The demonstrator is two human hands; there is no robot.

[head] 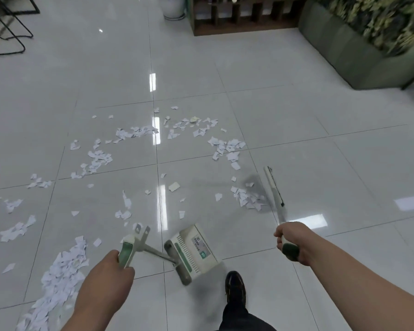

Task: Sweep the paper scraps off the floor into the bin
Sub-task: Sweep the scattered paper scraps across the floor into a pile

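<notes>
White paper scraps (98, 158) lie scattered over the grey tiled floor, with a thick pile (62, 271) at the lower left and a small heap (247, 198) beside the broom. My left hand (108, 278) grips the green-and-white handle of a long-handled dustpan (194, 249), whose pan rests on the floor ahead of my shoe. My right hand (290, 242) grips the green end of the broom handle. The broom (274, 187) reaches forward, and its blurred bristles sit against the small heap.
My black shoe (235, 286) stands just behind the dustpan. A green sofa (359, 51) is at the back right, a dark wooden shelf (239, 17) and a white pot (173, 7) at the back, black metal chair legs (7, 32) at the back left.
</notes>
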